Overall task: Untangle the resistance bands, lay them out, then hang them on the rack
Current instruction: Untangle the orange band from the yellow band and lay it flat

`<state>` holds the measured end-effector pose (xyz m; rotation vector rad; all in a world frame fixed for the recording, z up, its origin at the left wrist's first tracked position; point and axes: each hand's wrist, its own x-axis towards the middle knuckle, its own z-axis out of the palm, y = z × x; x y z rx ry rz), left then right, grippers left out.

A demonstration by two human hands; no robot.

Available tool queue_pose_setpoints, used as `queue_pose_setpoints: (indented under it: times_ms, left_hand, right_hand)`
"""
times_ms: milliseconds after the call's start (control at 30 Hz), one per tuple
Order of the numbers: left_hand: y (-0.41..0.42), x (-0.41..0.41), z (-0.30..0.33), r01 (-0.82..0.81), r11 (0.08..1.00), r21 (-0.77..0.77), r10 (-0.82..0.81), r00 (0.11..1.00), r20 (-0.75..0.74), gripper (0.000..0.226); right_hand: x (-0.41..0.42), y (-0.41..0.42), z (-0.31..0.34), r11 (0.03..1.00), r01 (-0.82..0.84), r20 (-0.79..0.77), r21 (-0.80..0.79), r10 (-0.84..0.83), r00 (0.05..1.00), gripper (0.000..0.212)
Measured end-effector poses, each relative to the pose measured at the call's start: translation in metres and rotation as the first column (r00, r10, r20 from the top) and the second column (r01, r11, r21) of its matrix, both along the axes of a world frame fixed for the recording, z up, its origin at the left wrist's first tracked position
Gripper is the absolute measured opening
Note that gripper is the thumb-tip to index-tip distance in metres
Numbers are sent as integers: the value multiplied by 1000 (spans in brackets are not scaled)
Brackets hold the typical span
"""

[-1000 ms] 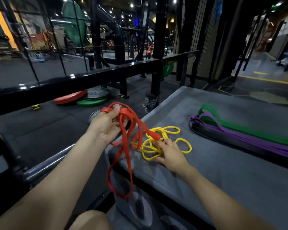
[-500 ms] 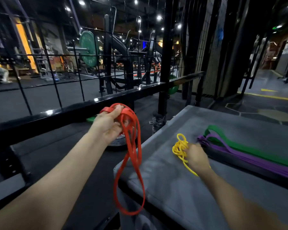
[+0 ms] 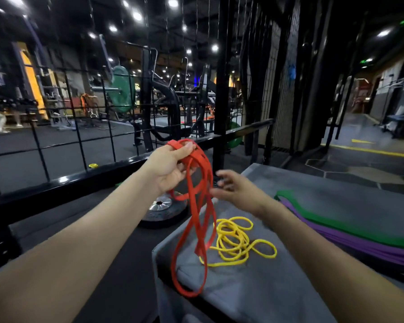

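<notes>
A: Head view, what does the left hand (image 3: 170,166) hold?
B: Its grip is curled round the bunched top of the red band (image 3: 197,220), raised over the near-left corner of the grey surface (image 3: 278,287); the loops hang down, the lowest reaching that corner.
A: And the right hand (image 3: 239,191)?
B: Fingers spread, blurred, holding nothing, just right of the red band.
A: The others?
B: The yellow band (image 3: 237,243) lies coiled on the surface; green band (image 3: 350,222) and purple band (image 3: 359,243) lie stretched out at the right.
</notes>
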<state>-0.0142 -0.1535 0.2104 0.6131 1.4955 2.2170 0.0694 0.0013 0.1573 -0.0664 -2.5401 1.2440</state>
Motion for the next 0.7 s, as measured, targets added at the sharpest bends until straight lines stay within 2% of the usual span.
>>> queue_pose_setpoints:
  times_ms: [33, 100, 200, 300, 467, 600, 700]
  left_hand:
    - [1, 7, 8, 15, 1000, 14, -15, 1000, -12, 14]
    - [0, 20, 25, 66, 995, 68, -64, 997, -39, 16]
    - [-5, 40, 47, 153, 984, 94, -143, 985, -99, 22]
    - [-9, 55, 55, 160, 987, -10, -160, 974, -163, 22]
    - [-7, 74, 44, 127, 978, -166, -155, 974, -168, 21]
    - [-7, 79, 33, 68, 913, -403, -187, 946, -264, 24]
    - [-12, 81, 28, 73, 892, -446, -209, 942, -264, 24]
  right_hand:
    - [5, -6, 15, 995, -65, -61, -76, 60, 996, 45]
    - [15, -16, 38, 982, -150, -136, -111, 135, 981, 34]
    - [34, -20, 58, 974, -174, -194, -149, 144, 970, 18]
    - [58, -15, 69, 968, -171, -216, -182, 131, 968, 5]
    - [93, 1, 76, 985, -67, -171, -161, 39, 984, 8]
    - [114, 12, 77, 993, -58, -88, -105, 49, 995, 18]
    - [126, 22, 75, 984, -64, -51, -166, 56, 997, 15]
